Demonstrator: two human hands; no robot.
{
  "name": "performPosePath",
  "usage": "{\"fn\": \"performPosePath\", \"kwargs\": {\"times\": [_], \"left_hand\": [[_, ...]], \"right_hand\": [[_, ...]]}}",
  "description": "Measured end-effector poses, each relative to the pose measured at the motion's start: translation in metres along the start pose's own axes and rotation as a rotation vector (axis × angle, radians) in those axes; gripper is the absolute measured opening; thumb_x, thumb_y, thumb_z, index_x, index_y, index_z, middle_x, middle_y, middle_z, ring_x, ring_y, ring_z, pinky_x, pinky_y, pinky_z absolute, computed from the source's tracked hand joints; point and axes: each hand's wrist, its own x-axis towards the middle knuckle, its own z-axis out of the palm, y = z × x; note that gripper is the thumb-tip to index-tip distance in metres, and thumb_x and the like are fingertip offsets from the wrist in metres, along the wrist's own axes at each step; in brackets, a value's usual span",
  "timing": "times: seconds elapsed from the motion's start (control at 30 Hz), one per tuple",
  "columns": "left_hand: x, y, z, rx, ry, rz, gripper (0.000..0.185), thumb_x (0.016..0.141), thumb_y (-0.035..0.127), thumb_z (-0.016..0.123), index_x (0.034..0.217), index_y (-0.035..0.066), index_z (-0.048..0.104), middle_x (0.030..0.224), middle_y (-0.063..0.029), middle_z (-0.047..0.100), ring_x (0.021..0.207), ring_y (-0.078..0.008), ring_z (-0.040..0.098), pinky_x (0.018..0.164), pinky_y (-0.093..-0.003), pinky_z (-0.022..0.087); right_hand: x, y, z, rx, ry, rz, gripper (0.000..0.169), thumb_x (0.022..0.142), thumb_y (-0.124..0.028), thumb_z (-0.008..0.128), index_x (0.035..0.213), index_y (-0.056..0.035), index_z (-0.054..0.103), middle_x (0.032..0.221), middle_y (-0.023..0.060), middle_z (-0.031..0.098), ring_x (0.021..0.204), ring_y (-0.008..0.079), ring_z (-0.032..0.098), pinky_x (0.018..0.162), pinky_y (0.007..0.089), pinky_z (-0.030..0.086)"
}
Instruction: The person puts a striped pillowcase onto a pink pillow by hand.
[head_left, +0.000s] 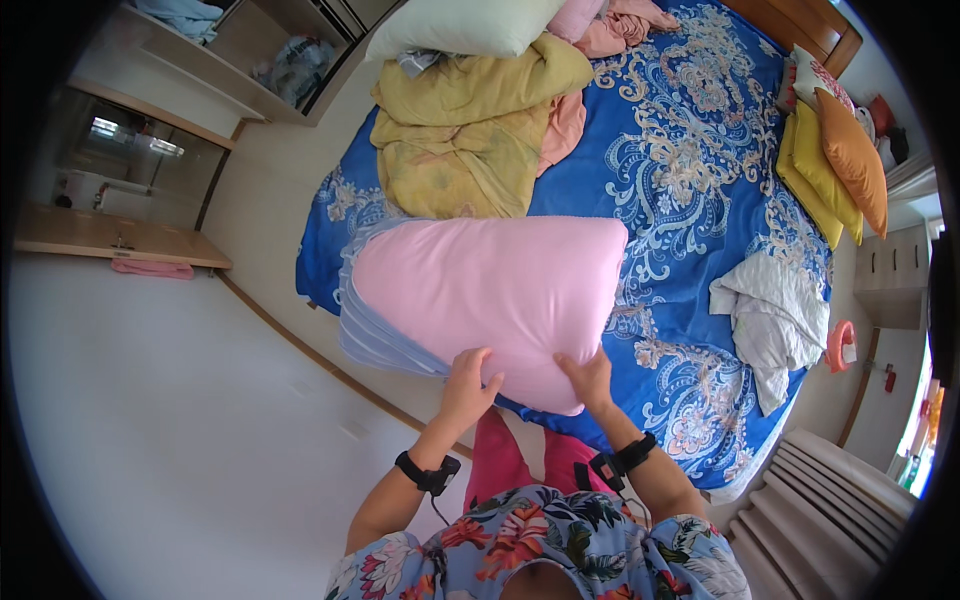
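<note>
A large folded pink bundle (495, 285), smooth like a bedcover or a pillow, lies across the near end of the bed. Blue-and-white striped cloth (382, 341) shows around its left end and underneath. My left hand (471, 386) rests on the bundle's near edge, with thumb and forefinger apart and no fold visible between them. At the near right corner, my right hand (589, 379) holds the bundle, its thumb on top and its fingers partly hidden round the side. Under the bundle spreads a blue patterned bedsheet (570, 187).
A crumpled yellow quilt (465, 150) lies beyond the bundle, below a white pillow (469, 26). Crumpled white cloth (772, 322) is at the bed's right side, near yellow cushions (821, 169) and an orange cushion (851, 157). A white surface with a wooden edge (322, 367) runs along the left.
</note>
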Motion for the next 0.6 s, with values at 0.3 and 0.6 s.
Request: {"fn": "performPosePath", "kwargs": {"times": [0.3, 0.6], "left_hand": [[0.038, 0.049, -0.073, 0.047, -0.012, 0.301, 0.085, 0.073, 0.020, 0.080, 0.141, 0.000, 0.035, 0.146, -0.0215, 0.034, 0.137, -0.0395, 0.032, 0.113, -0.0458, 0.030], [0.111, 0.059, -0.148, -0.069, -0.098, 0.547, 0.094, 0.072, 0.035, 0.084, 0.144, 0.003, 0.034, 0.147, -0.0192, 0.037, 0.136, -0.0369, 0.034, 0.114, -0.0472, 0.027]], "right_hand": [[-0.059, -0.001, 0.023, -0.490, -0.254, -0.528, 0.041, 0.069, -0.009, 0.075, 0.108, -0.0039, 0.061, 0.107, 0.0132, 0.060, 0.098, 0.0317, 0.061, 0.078, 0.0401, 0.052], [-0.073, -0.037, 0.053, -0.614, -0.550, -0.925, 0.028, 0.072, -0.010, 0.059, 0.099, -0.0015, 0.058, 0.098, 0.0104, 0.056, 0.093, 0.0275, 0.058, 0.073, 0.0370, 0.052]]}}
